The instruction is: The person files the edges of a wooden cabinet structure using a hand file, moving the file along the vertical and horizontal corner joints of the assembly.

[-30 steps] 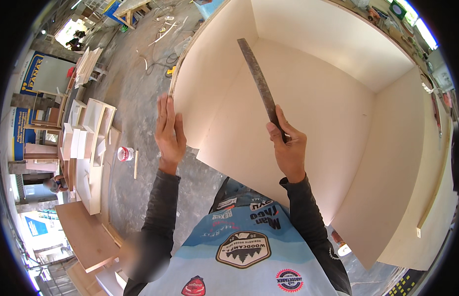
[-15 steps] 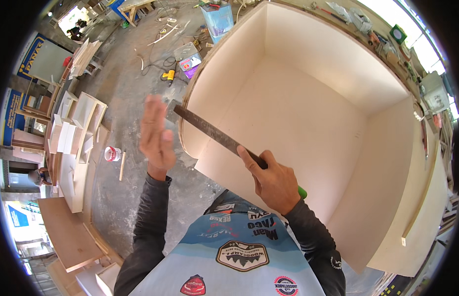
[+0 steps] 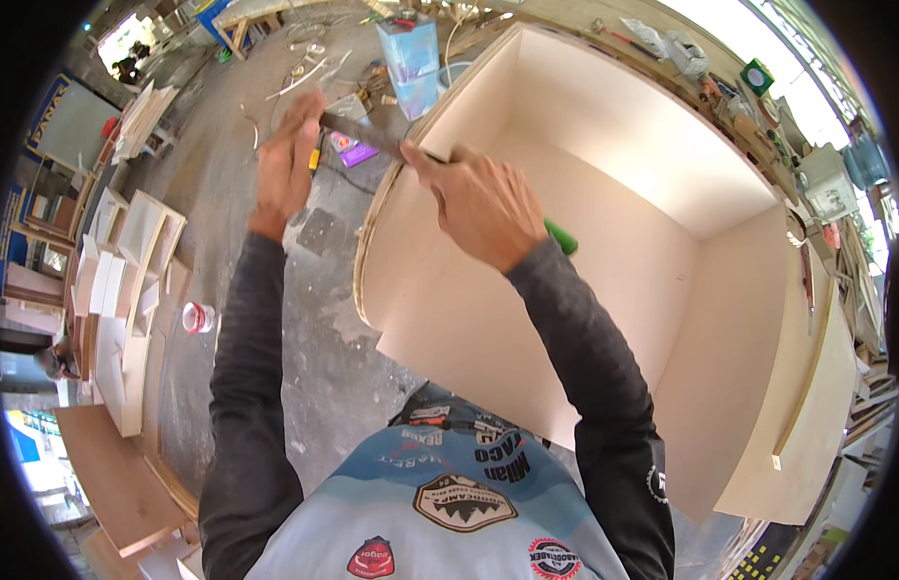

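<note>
Workshop floor, dusty concrete, surrounds a pale plywood cabinet. Right hand grips the green handle of a metal file; left hand pinches its tip. Filing the cabinet's curved front edge seems underway; the next stroke needs level, even pressure.

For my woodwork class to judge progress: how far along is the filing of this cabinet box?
Done: the pale cabinet box looks assembled, its panels joined. In hand: the right hand holds the green-handled file while the left hand steadies its tip, the blade lying across the box's curved left edge. Left: whether that edge is smooth yet cannot be told; loose boards lie on the floor.
</note>
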The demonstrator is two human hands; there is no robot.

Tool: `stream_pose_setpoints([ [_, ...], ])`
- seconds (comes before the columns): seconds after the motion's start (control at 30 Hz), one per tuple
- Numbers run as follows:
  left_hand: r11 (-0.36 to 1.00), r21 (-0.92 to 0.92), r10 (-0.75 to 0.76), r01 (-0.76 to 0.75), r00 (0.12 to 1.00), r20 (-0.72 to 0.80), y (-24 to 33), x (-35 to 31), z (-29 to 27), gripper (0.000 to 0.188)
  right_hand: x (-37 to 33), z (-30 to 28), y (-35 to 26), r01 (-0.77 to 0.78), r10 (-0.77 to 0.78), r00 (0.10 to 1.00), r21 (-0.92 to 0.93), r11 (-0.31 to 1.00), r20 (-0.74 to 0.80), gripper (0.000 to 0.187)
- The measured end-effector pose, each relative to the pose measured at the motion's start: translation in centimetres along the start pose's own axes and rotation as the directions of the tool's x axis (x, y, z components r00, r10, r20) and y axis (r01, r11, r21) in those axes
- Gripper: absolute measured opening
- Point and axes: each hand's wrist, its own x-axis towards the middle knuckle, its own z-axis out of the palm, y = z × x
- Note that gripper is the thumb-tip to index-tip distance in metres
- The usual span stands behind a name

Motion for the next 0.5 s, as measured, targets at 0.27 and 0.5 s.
stream_pose_setpoints([
  [0.27,0.973,-0.097,0.220,-0.208,0.965,0.142,6.8,-9.4,0.6,0.045,-12.7,-6.0,-2.3,-0.254,0.170,0.915,0.194,0.948,0.367,0.071],
  [0.5,0.984,-0.175,-0.006,0.015,0.999,0.053,-0.3,1.2,2.3,0.041,-0.9,-1.6,1.6,-0.045,0.047,0.999,0.122,0.992,-0.014,0.044],
])
